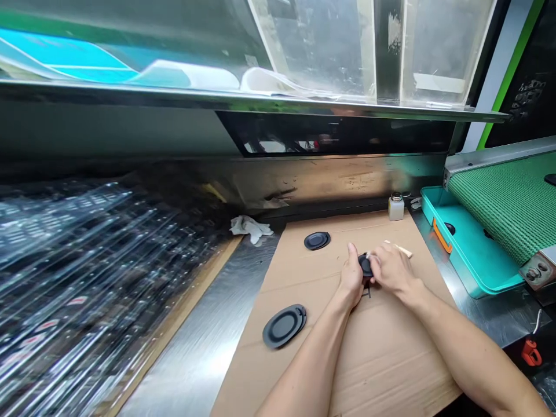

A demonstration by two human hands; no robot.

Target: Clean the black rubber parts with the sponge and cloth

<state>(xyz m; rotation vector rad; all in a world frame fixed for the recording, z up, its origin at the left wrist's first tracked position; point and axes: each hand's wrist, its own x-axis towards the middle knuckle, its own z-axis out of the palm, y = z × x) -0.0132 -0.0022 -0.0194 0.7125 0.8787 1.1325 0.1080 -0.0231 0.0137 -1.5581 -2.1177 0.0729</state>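
Steel worktop [208, 324] gleaming under a long metal shelf [217, 102], and brown cardboard [391, 347] laid over it, presumably against scratches! Above that sheet, the left hand [351, 275] is wrapped round a small black part [365, 265], apparently steadying it; the right hand [393, 269] bunches its fingers at the edge, grip impossible to tell. Two black oval lids [282, 327] [317, 241] lie well apart, leaving elbow room; a teal tray [482, 263] sits partly beneath the green conveyor belt [504, 191], perhaps for catching pieces.
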